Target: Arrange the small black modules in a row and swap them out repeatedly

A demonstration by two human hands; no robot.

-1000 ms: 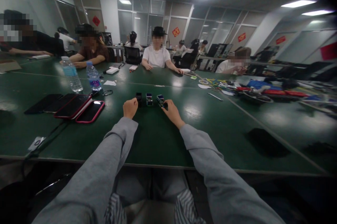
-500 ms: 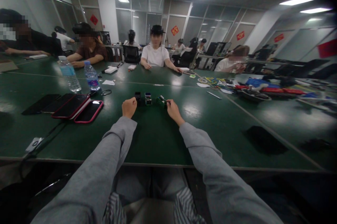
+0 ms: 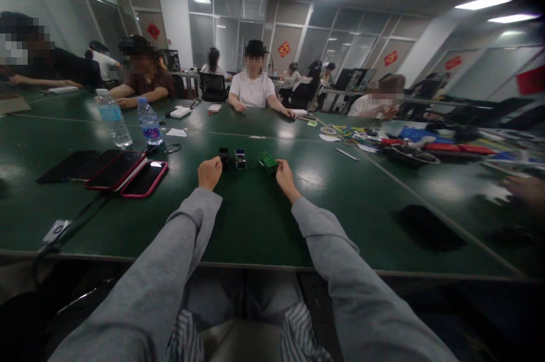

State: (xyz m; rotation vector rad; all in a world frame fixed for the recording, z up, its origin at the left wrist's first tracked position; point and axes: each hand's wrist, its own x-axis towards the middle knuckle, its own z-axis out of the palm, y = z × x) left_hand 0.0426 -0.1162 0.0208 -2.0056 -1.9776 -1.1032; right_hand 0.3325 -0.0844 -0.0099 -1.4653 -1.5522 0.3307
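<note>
My left hand (image 3: 210, 173) is closed, its fingertips against a small black boxy module (image 3: 223, 156) that they partly cover. Just right of that module, a second small electronic module (image 3: 240, 159) with a bluish top stands on the green table (image 3: 255, 220), touched by neither hand. A green circuit board (image 3: 268, 162) is pinched at its right edge by my right hand (image 3: 286, 179), tilted with its flat green face toward me. Its underside is hidden.
Left of my hands lie several phones (image 3: 145, 179), with two water bottles (image 3: 150, 123) behind them. A pen (image 3: 347, 154) and a heap of cables and parts (image 3: 409, 146) are to the right, near a dark pouch (image 3: 430, 227). A person (image 3: 253, 88) sits opposite.
The circuit board has turned over in my right hand, from its component side to its flat green face, and moved slightly right. My left hand stays put. A blurred hand appears at far right.
</note>
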